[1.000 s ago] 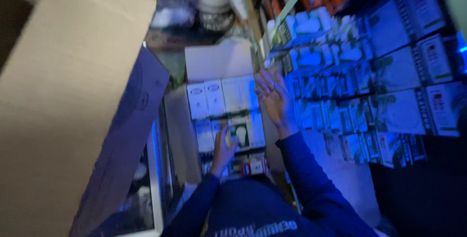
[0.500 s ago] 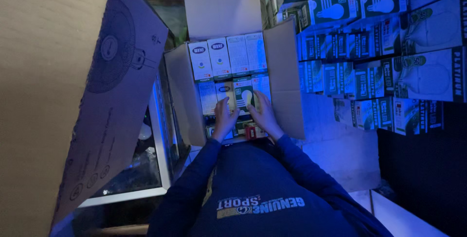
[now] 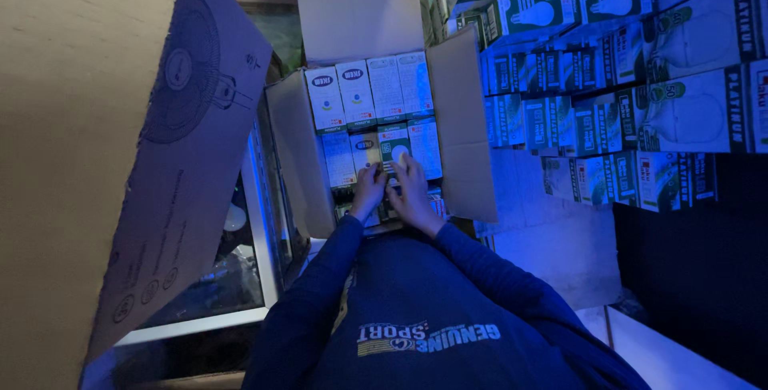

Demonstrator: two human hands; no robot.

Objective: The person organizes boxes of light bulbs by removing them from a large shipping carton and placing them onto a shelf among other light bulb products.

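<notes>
An open cardboard carton [image 3: 462, 130] stands in front of me, packed with rows of small white and green light-bulb boxes [image 3: 370, 94]. Both my hands are inside its near end. My right hand [image 3: 414, 192] grips a green-topped bulb box [image 3: 393, 147] that sticks up from the second row. My left hand [image 3: 369, 192] is curled on the pale bulb box [image 3: 364, 152] right beside it, fingers at its lower edge. The two hands almost touch. My dark blue sleeves and sweatshirt fill the bottom of the view.
A big flat cardboard box [image 3: 96, 142] with a fan drawing leans along the left. Below it is a white-framed glass case [image 3: 240, 278]. Shelves of stacked bulb boxes [image 3: 608, 102] fill the right wall. A pale floor edge [image 3: 664, 350] shows at the lower right.
My right hand came down from the shelf boxes on the right into the carton, beside my left hand. Both hands now rest on neighbouring bulb boxes; the view shifted closer.
</notes>
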